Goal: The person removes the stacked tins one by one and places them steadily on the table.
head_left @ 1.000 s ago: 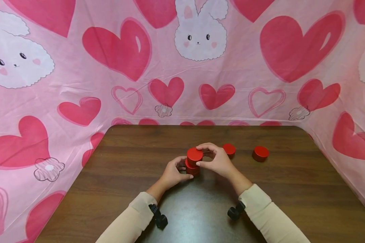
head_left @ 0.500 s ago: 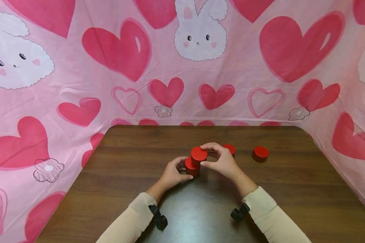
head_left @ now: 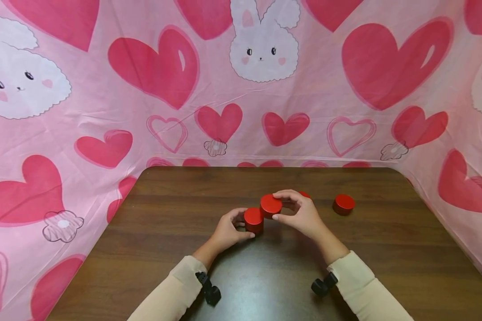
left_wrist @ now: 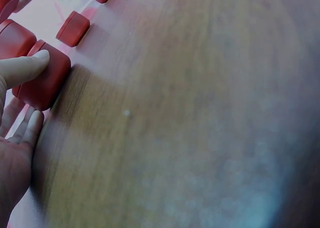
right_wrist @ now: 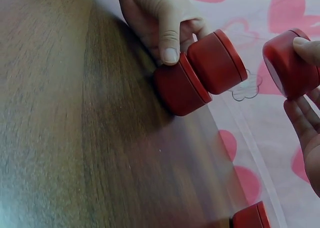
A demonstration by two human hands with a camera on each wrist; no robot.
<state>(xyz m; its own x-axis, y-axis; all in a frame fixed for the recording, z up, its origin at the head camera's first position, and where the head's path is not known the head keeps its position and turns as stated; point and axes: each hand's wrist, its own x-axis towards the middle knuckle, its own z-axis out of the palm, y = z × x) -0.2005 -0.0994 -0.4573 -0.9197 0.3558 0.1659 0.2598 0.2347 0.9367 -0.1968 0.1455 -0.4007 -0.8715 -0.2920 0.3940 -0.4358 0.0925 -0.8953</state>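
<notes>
Two round red lidded tins, a lower tin (right_wrist: 180,87) and an upper tin (right_wrist: 217,62), stand stacked on the table. My left hand (head_left: 225,229) grips the lower one, its thumb (left_wrist: 30,68) on the near side and the fingers behind. My right hand (head_left: 303,218) pinches a third red tin (head_left: 271,204) between thumb and fingers. That tin is raised off the table, just right of the stack's top in the head view. In the right wrist view a gap separates the raised tin (right_wrist: 290,65) from the stack.
Another red tin (head_left: 343,204) stands on the wooden table (head_left: 385,249) at the right. One more red tin (head_left: 304,195) is mostly hidden behind my right hand. Pink cloth (head_left: 289,98) with hearts and rabbits hangs behind and beside the table.
My right hand has moved to the right with its tin, from above the stack to beside it. The upper tin of the stack is uncovered. My left hand has stayed in place.
</notes>
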